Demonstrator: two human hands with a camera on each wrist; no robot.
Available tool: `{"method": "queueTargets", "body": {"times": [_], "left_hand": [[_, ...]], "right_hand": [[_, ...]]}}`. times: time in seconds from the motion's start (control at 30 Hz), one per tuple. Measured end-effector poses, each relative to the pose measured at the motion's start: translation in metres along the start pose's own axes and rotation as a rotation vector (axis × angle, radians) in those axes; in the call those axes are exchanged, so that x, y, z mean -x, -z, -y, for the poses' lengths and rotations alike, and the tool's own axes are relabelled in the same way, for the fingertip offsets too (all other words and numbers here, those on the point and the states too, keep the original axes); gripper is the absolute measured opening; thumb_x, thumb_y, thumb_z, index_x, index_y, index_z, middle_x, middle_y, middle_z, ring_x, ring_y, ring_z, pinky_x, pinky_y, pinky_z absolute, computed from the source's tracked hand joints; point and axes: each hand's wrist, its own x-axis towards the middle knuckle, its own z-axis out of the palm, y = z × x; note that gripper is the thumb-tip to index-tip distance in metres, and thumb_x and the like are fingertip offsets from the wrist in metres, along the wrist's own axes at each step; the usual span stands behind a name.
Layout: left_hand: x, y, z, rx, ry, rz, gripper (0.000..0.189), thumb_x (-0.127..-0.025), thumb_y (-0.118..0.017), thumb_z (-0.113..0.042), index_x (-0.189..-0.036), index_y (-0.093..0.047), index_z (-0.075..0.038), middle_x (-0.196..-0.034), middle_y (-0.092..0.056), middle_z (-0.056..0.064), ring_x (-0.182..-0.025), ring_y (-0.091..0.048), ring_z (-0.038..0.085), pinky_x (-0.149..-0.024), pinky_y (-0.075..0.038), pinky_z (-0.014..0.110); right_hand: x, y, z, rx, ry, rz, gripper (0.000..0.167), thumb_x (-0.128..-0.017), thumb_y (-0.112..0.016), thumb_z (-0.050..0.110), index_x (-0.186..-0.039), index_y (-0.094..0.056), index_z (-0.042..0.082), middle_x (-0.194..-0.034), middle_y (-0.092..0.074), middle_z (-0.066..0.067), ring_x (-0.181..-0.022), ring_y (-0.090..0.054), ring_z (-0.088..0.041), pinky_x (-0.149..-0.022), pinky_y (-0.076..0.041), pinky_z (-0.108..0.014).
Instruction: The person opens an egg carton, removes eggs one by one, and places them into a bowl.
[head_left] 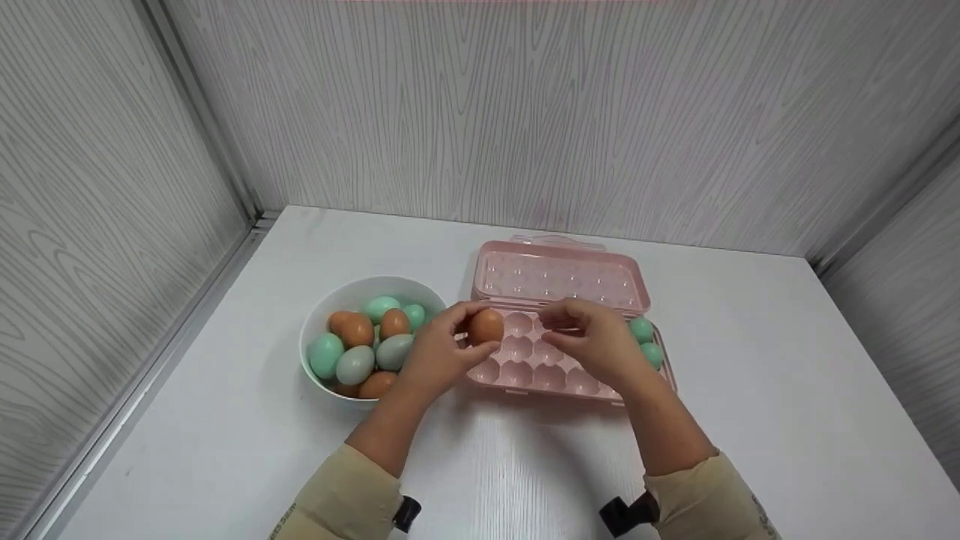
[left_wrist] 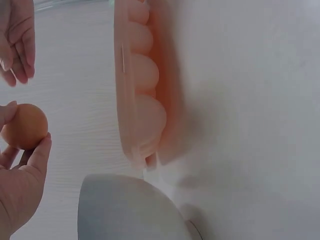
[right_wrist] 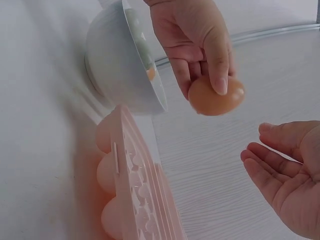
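Note:
My left hand (head_left: 441, 351) pinches a brown egg (head_left: 487, 328) between thumb and fingers, above the left end of a pink egg carton (head_left: 517, 373). The right wrist view shows the thumb lying across that egg (right_wrist: 217, 96). Facing it, my right hand (head_left: 601, 341) hovers over the carton's middle, fingers apart from the thumb and nothing between them. A gap separates its fingertips from the egg. Two green eggs (head_left: 651, 355) sit in cups at the carton's right end, partly behind the right hand. The cups in view on the left hold no eggs.
A white bowl (head_left: 309, 375) of brown, green and grey eggs stands left of the carton, close to my left forearm. The carton's lid (head_left: 559, 276) lies opened toward the back wall (head_left: 525, 112). Side walls flank the white table (head_left: 780, 390).

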Motion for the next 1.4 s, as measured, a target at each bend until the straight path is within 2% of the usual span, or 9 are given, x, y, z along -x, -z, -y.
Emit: {"method": "queueTargets", "body": {"times": [0.13, 0.3, 0.5, 0.63, 0.9, 1.07, 1.27, 1.4], "left_hand": [[0.003, 0.015, 0.007, -0.012, 0.079, -0.041, 0.049, -0.076, -0.075, -0.022, -0.120, -0.054, -0.020, -0.115, -0.055, -0.002, -0.105, -0.053, 0.016, -0.088, -0.049, 0.030], [0.009, 0.030, 0.020, -0.083, 0.144, -0.084, 0.046, -0.076, -0.075, -0.018, -0.118, -0.055, -0.019, -0.114, -0.055, -0.001, -0.103, -0.052, 0.017, -0.089, -0.048, 0.032], [0.017, 0.038, 0.032, -0.154, 0.204, -0.074, 0.047, -0.075, -0.075, -0.024, -0.118, -0.055, -0.022, -0.116, -0.055, 0.000, -0.103, -0.053, 0.018, -0.092, -0.046, 0.035], [0.020, 0.041, 0.037, -0.136, 0.203, -0.067, 0.048, -0.074, -0.077, -0.026, -0.117, -0.057, -0.022, -0.117, -0.056, 0.000, -0.105, -0.054, 0.017, -0.092, -0.046, 0.035], [0.021, 0.044, 0.040, -0.224, 0.210, -0.074, 0.051, -0.073, -0.077, -0.027, -0.120, -0.057, -0.020, -0.118, -0.058, 0.001, -0.107, -0.054, 0.017, -0.093, -0.045, 0.036], [0.020, 0.046, 0.038, -0.260, 0.211, -0.052, 0.050, -0.076, -0.075, -0.025, -0.122, -0.056, -0.021, -0.123, -0.056, 0.002, -0.113, -0.051, 0.019, -0.097, -0.042, 0.039], [0.022, 0.048, 0.032, -0.330, 0.208, -0.022, 0.047, -0.076, -0.073, -0.025, -0.120, -0.058, -0.021, -0.119, -0.058, 0.002, -0.108, -0.052, 0.021, -0.095, -0.042, 0.041], [0.023, 0.048, 0.030, -0.327, 0.214, -0.043, 0.039, -0.076, -0.071, -0.029, -0.113, -0.062, -0.019, -0.111, -0.061, -0.001, -0.101, -0.054, 0.019, -0.091, -0.044, 0.038]], "right_hand": [[0.001, 0.002, -0.006, -0.041, 0.005, -0.006, 0.019, -0.082, -0.068, 0.008, -0.100, -0.066, 0.009, -0.096, -0.066, -0.003, -0.091, -0.063, -0.017, -0.079, -0.053, -0.029], [0.002, 0.003, -0.011, -0.075, 0.011, -0.010, 0.017, -0.082, -0.067, 0.009, -0.099, -0.066, 0.007, -0.095, -0.066, -0.005, -0.087, -0.063, -0.017, -0.074, -0.053, -0.026], [0.004, 0.004, -0.014, -0.081, -0.008, -0.007, 0.015, -0.084, -0.067, 0.012, -0.098, -0.067, 0.008, -0.092, -0.066, -0.003, -0.082, -0.061, -0.016, -0.068, -0.052, -0.024], [0.004, 0.004, -0.015, -0.089, -0.006, -0.001, 0.015, -0.084, -0.066, 0.014, -0.098, -0.067, 0.008, -0.092, -0.066, -0.004, -0.080, -0.060, -0.017, -0.066, -0.051, -0.022], [0.005, 0.005, -0.016, -0.087, -0.007, 0.007, 0.015, -0.084, -0.066, 0.014, -0.098, -0.067, 0.008, -0.091, -0.066, -0.006, -0.079, -0.058, -0.019, -0.064, -0.050, -0.021], [0.005, 0.005, -0.016, -0.090, -0.007, 0.004, 0.015, -0.085, -0.065, 0.014, -0.098, -0.068, 0.008, -0.092, -0.066, -0.009, -0.079, -0.058, -0.019, -0.065, -0.050, -0.021], [0.005, 0.005, -0.017, -0.090, -0.013, 0.004, 0.015, -0.085, -0.066, 0.015, -0.098, -0.068, 0.008, -0.092, -0.065, -0.011, -0.077, -0.056, -0.017, -0.064, -0.049, -0.020], [0.006, 0.004, -0.019, -0.101, -0.023, 0.008, 0.015, -0.085, -0.065, 0.015, -0.098, -0.067, 0.008, -0.092, -0.065, -0.011, -0.078, -0.056, -0.017, -0.065, -0.048, -0.020]]}}
